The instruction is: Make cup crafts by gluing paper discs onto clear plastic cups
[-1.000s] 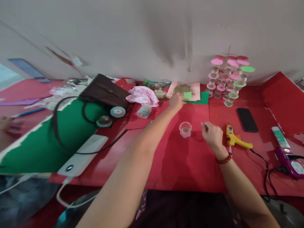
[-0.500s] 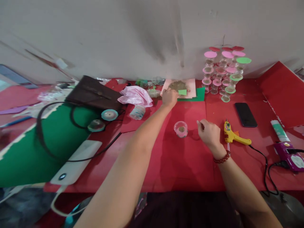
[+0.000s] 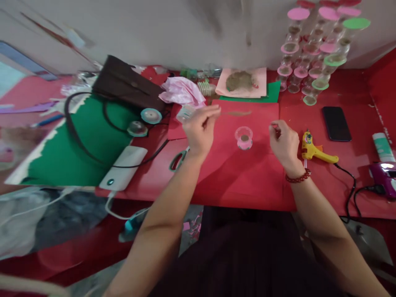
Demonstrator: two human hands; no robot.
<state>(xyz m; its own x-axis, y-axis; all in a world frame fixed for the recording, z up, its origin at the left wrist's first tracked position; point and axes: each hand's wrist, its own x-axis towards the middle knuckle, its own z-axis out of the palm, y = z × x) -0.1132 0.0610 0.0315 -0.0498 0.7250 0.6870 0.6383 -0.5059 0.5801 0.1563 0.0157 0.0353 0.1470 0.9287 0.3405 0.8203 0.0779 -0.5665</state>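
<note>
Between our left hand (image 3: 200, 131) and right hand (image 3: 284, 144), a pink-rimmed plastic cup (image 3: 244, 144) stands on red paper (image 3: 244, 177).
The left pinches a thin, blurred strip (image 3: 239, 113); the right curls loosely, any hold hidden.

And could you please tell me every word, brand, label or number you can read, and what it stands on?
None can be read.
White device: round mark, too small.
Green-and-white tube: any print too blurred.
Yellow glue gun: patterned patch, too blurred.
</note>
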